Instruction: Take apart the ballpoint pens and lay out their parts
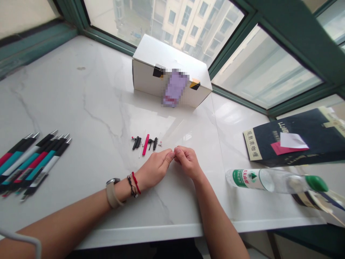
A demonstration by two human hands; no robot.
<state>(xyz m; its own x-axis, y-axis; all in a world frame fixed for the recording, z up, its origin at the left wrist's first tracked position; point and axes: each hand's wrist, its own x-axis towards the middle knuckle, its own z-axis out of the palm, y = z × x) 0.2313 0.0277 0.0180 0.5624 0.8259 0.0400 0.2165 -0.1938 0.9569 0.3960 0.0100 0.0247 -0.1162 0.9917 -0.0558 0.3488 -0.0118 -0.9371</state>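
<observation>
My left hand [156, 169], with a watch and bracelets on its wrist, is closed, thumb pressed against the fingers. Thumb to thumb with it, my right hand [188, 162] is closed as well. Whatever is pinched between them is too small or too hidden to make out. Just beyond my left hand lie loose pen parts: a red pen barrel [146, 144], several black pieces [137, 142], a thin clear refill-like stick [140, 149] and a small black clip-like part [150, 144]. Farther left, several assembled click pens [35, 158] in red, teal, white and black lie side by side.
A white box [151, 81] stands by the window with a blurred purple phone-like object [175, 88] on its front. To the right are a lying water bottle [275, 181] with a green cap and a dark paper bag [264, 144]. The table's front edge [161, 232] runs below my forearms.
</observation>
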